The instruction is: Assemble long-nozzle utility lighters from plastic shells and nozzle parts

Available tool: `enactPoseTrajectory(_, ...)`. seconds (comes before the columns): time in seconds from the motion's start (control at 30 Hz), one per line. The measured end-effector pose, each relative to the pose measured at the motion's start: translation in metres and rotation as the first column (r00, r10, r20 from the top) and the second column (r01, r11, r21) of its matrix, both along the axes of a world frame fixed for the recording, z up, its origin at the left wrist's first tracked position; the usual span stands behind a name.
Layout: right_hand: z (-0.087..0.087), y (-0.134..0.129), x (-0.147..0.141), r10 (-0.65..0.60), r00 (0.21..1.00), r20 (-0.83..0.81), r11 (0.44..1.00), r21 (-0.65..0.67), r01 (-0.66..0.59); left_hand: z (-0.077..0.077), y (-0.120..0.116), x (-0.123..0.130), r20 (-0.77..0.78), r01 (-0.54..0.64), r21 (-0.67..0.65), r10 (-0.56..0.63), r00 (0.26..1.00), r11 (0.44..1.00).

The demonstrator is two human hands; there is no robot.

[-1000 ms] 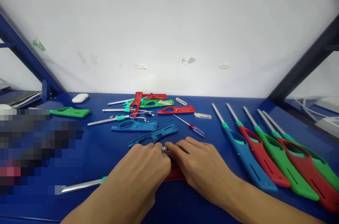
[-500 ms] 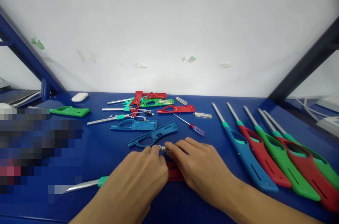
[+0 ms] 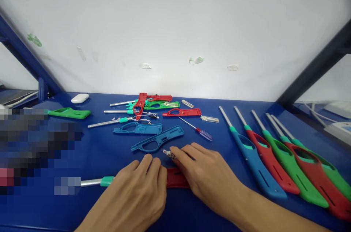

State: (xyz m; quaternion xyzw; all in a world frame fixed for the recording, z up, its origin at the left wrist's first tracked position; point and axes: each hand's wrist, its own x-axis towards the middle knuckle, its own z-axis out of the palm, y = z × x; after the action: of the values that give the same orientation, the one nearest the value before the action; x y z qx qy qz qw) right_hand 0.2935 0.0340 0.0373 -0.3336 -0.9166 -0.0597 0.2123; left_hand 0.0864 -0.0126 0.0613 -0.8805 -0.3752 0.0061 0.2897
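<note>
A red lighter body (image 3: 177,178) was seen low over the blue table (image 3: 104,151), between the two hands, with its ends covered by them. Its near-left stretch was hidden by the left hand (image 3: 145,184), whose fingers were bent downward; whether anything was gripped by them could not be told. A teal collar (image 3: 106,181) and metal tube (image 3: 91,182) were left exposed beyond that hand. By the right hand (image 3: 203,173), a small metal-and-white part (image 3: 168,153) was held, pinched closely at the fingertips. Just beyond it, a blue handle half (image 3: 170,136) was placed, with a screwdriver (image 3: 203,133) laid nearby.
</note>
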Motion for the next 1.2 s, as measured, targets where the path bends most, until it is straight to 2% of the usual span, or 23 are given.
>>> enactPoseTrajectory(0.2,-0.001,0.000,0.000,-0.001,1.000,-0.009,1.000,-0.002,0.001,-0.001,-0.001,-0.005,0.018,0.054,0.020,-0.054,0.998,0.998)
enactPoseTrajectory(0.33,-0.002,-0.001,-0.001,0.009,0.999,-0.032,1.000,-0.025,-0.010,0.003,-0.003,-0.010,0.014,0.043,0.009,-0.043,0.999,0.999)
enactPoseTrajectory(0.4,-0.002,-0.001,-0.001,0.008,0.998,-0.065,0.999,-0.042,-0.010,0.003,-0.002,-0.014,0.132,0.043,-0.008,-0.042,0.990,0.999)
enactPoseTrajectory(0.53,-0.002,-0.001,-0.001,-0.004,0.987,-0.158,0.995,-0.101,-0.012,-0.007,0.003,-0.021,0.449,0.007,-0.052,0.018,0.893,0.999)
enactPoseTrajectory(0.7,0.005,0.001,-0.002,0.000,0.941,-0.337,0.969,-0.231,-0.083,-0.024,0.004,-0.022,0.626,-0.047,-0.100,0.099,0.773,0.994)
enactPoseTrajectory(0.83,0.013,0.000,-0.003,-0.003,0.903,-0.430,0.930,-0.332,-0.156,-0.032,0.000,-0.021,0.711,-0.053,-0.110,0.116,0.694,0.992)
enactPoseTrajectory(1.0,0.016,-0.001,-0.005,-0.069,0.867,-0.493,0.853,-0.480,-0.205,-0.031,-0.003,-0.023,0.763,-0.005,-0.102,0.081,0.642,0.995)
enactPoseTrajectory(1.2,0.014,-0.001,-0.007,-0.069,0.866,-0.496,0.845,-0.490,-0.214,-0.026,-0.001,-0.021,0.791,0.043,-0.118,0.068,0.608,0.992)
